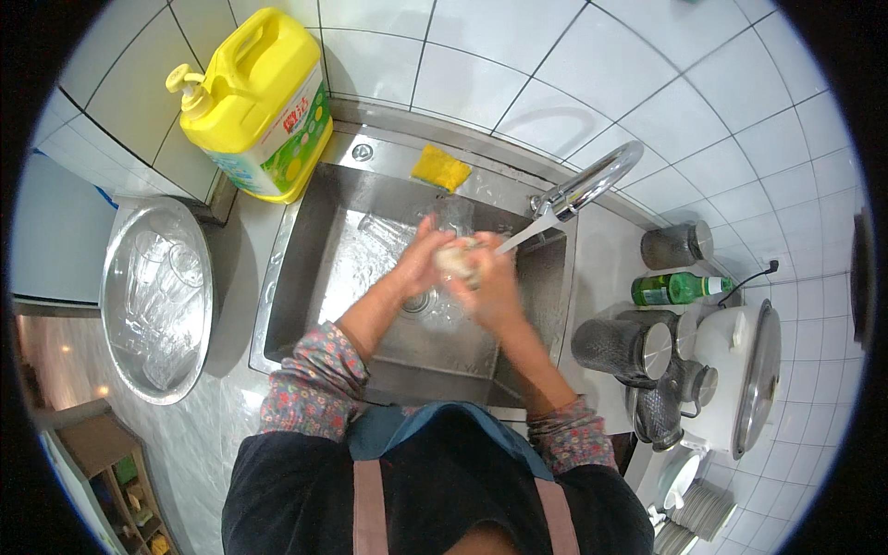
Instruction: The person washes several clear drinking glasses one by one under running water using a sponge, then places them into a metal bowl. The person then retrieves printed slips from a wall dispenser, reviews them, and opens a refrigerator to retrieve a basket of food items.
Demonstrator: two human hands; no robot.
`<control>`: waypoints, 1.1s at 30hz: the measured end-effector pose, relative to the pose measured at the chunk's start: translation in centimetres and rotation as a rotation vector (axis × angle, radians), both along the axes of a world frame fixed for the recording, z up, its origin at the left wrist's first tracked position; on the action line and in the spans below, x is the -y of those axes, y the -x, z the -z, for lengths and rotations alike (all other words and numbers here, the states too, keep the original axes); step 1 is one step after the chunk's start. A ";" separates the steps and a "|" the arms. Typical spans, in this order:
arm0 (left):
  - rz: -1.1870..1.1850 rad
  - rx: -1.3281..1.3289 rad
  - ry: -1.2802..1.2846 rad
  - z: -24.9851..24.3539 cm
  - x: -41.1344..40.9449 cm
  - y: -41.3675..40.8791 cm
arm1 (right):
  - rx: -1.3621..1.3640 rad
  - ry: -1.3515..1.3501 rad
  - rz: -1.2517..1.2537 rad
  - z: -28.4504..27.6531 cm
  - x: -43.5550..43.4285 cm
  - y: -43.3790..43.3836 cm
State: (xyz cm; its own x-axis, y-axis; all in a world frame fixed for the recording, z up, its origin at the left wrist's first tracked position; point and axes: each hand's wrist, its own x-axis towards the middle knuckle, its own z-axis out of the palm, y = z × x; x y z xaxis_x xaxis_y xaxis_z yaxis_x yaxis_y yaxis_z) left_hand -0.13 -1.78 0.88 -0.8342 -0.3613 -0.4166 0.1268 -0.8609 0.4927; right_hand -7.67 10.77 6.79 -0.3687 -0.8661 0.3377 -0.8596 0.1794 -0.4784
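Over the stainless steel sink [409,347], my left hand [420,257] and my right hand [489,284] come together around a pale, wadded thing [458,260], blurred by motion, perhaps a cloth. My right hand grips it close to the water stream; my left palm lies against its left side, with the fingers apart. Water runs from the chrome faucet [596,180] onto my right hand. Beneath my left hand a clear glass [381,229] lies in the sink. A yellow sponge [441,168] rests on the sink's back ledge.
A metal basin [208,305] with several clear glasses stands left, below a large yellow detergent jug [257,104] with a pump. To the right are dark textured metal canisters [610,347], a green bottle [669,288] on its side, a white lidded cooker [721,374] and stacked plates [704,510].
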 end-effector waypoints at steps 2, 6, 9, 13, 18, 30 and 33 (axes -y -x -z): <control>0.173 -0.215 -0.295 1.4 -0.7 1.0 | 0.039 0.152 0.078 1.9 1.3 -1.0; 0.250 0.053 -0.098 -0.8 -2.9 0.3 | 0.889 0.325 0.317 1.9 3.5 1.8; 0.195 0.131 0.004 -2.2 -3.6 0.8 | 1.077 0.393 0.222 4.1 2.8 4.1; 0.005 0.086 0.010 2.1 -2.0 2.9 | 0.372 0.180 0.170 5.6 1.4 -0.1; 0.080 0.136 0.087 4.0 -4.1 2.1 | 0.381 0.173 0.249 6.9 0.8 0.6; -0.025 0.168 -0.019 4.1 -3.2 1.0 | 0.369 0.140 0.115 5.5 -1.1 -2.8; 0.057 0.073 -0.150 0.7 -2.9 -0.1 | 0.398 0.149 0.035 4.5 -2.0 -4.5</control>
State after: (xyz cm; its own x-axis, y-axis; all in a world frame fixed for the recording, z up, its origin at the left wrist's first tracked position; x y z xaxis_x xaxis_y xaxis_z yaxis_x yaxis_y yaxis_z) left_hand -0.05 1.15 0.15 -0.8169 -0.2438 -0.5227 0.0442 -0.9301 0.3646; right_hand -3.18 12.79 2.25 -0.5238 -0.8032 0.2836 -0.5970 0.1087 -0.7948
